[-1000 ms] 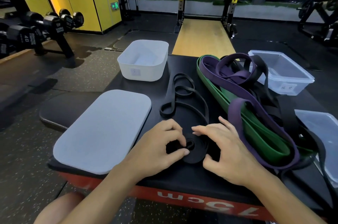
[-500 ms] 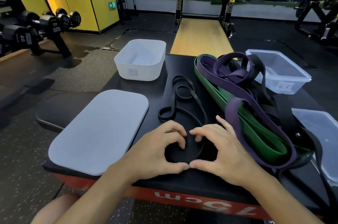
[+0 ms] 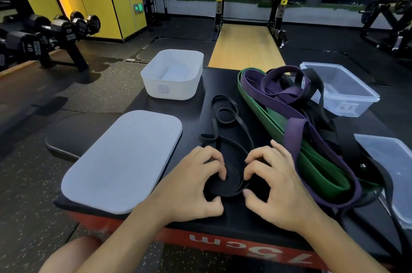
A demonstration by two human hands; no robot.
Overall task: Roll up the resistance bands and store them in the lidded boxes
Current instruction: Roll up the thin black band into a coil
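A thin black resistance band [image 3: 225, 114] lies on the black plyo box [image 3: 223, 80], its near end wound into a flat coil [image 3: 229, 183]. My left hand [image 3: 191, 185] grips the coil's left side with curled fingers. My right hand [image 3: 276, 185] grips the right side, fingertips pressing the coil's edge. A white opaque box [image 3: 172, 74] stands open at the far left, its grey lid [image 3: 122, 159] flat beside my left hand. A clear box [image 3: 341, 87] sits at the far right. A pile of green [image 3: 312, 159], purple [image 3: 296, 130] and black bands lies to the right.
A clear lid [image 3: 392, 161] rests at the box's right edge, partly under black bands. A dumbbell rack [image 3: 40, 34] stands on the floor to the left, a squat rack [image 3: 249, 0] behind the box. The red front edge of the plyo box [image 3: 245, 248] is just below my wrists.
The coil has grown as both hands turned it. My fingers have shifted around its edge, and the loose part of the black band has been drawn closer to the coil.
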